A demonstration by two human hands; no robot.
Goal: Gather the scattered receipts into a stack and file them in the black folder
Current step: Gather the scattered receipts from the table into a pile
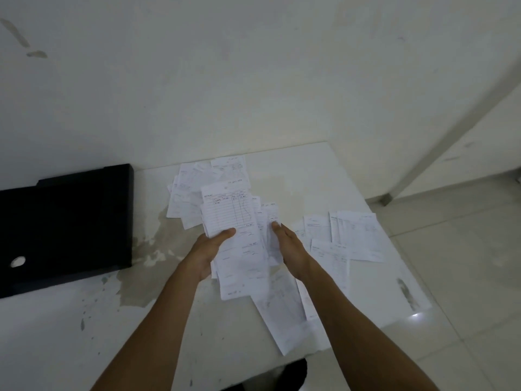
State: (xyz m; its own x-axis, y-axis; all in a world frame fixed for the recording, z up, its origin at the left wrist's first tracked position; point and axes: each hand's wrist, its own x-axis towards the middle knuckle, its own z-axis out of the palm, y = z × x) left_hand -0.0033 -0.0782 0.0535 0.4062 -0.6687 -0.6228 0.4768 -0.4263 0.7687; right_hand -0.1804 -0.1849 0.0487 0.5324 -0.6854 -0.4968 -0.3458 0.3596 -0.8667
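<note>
Standing beside the white table [324, 170], I noted the black folder [64, 221] flat at its left end, closed as far as I could judge, long axis running left to right, well apart from the hands. It lay to the left of the held bundle, so the left hand [208, 249] was the nearer one for the eventual filing. Loose receipts [352, 230] were spread over the right half of the table, another overlapping cluster [191, 193] sat behind the hands, and long strips [284, 314] trailed toward the near edge. The partial stack [234, 230] was raised between both hands, long axis pointing away from the person, edges uneven. Left hand clasped its left side, thumb on top. Right hand [290, 249] pressed the right edge, fingers partly hidden. Receipts were thin white slips with faint ruled print; likely to slide apart.
</note>
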